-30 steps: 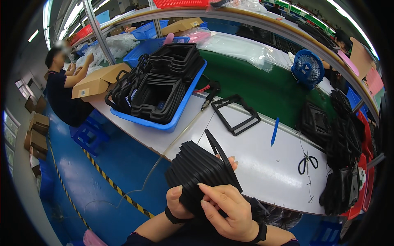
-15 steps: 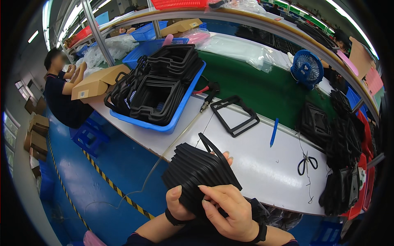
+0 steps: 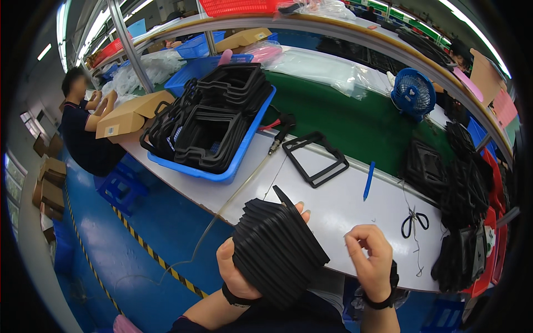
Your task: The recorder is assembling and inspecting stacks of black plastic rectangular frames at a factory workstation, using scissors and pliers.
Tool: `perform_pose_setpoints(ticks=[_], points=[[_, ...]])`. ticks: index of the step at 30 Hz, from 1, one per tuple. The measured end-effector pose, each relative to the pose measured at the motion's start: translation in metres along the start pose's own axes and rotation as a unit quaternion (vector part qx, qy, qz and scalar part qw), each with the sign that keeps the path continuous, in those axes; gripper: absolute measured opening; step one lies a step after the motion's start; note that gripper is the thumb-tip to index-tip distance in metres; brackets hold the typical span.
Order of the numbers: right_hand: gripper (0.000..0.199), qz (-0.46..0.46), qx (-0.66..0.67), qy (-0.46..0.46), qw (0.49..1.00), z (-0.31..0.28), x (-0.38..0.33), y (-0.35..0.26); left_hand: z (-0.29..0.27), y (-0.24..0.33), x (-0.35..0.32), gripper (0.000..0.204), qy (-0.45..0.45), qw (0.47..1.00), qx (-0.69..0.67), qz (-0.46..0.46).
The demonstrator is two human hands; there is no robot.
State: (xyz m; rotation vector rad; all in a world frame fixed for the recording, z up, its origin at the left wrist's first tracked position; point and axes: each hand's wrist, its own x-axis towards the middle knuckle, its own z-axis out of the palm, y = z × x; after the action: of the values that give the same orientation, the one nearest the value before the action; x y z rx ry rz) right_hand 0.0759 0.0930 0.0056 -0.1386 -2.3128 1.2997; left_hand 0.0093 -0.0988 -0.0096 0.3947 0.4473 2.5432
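A black ribbed rubber bellows (image 3: 277, 247) is held up over the table's near edge. My left hand (image 3: 237, 272) is closed around it, with the thumb on the near left side and fingertips showing beyond its far edge. Apart from the bellows, to its right, my right hand (image 3: 371, 258) is raised with curled fingers and the thumb pressed against the index finger. Whether anything small sits in that pinch cannot be made out. A flat black frame (image 3: 316, 180) lies on the white tabletop (image 3: 344, 213) beyond the bellows.
A blue basket (image 3: 225, 176) at left is heaped with black frames. Beside it lies an air gun (image 3: 282, 132) with a hose. A blue pen (image 3: 369, 180), black scissors (image 3: 413, 222) and a blue fan (image 3: 413, 93) stand rightward. Another person (image 3: 83, 122) sits at far left.
My right hand has left the bellows and moved right, its fingers curled. My left hand still grips the bellows, now tilted slightly differently and showing more of its ribbed side.
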Motion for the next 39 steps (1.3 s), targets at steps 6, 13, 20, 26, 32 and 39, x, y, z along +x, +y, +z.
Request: perform_pose_setpoints(ticks=[6,13,20,26,32,39], points=[[0.007,0.101,-0.315,0.239,0.913,-0.123,-0.015,0.174,-0.001,-0.002,0.003,0.093,-0.025,0.995,0.092,0.025],[0.015,0.179,-0.346,0.269,0.881,-0.145,-0.03,0.197,-0.004,-0.016,0.009,0.088,-0.018,0.997,0.058,0.052],[0.018,0.196,-0.439,0.181,0.858,-0.181,-0.015,0.24,0.009,-0.026,0.004,0.088,0.002,0.999,0.045,0.022],[0.019,0.25,-0.491,-0.002,0.835,-0.216,-0.004,0.228,0.011,-0.026,0.005,0.088,0.02,0.999,0.038,0.024],[0.026,0.15,-0.369,0.258,0.88,-0.199,-0.02,0.159,0.009,-0.018,0.006,0.086,0.017,0.998,0.048,0.029],[0.051,0.178,0.356,0.137,0.907,-0.126,-0.045,0.031,0.013,-0.028,0.012,0.08,-0.025,0.999,0.012,-0.031]])
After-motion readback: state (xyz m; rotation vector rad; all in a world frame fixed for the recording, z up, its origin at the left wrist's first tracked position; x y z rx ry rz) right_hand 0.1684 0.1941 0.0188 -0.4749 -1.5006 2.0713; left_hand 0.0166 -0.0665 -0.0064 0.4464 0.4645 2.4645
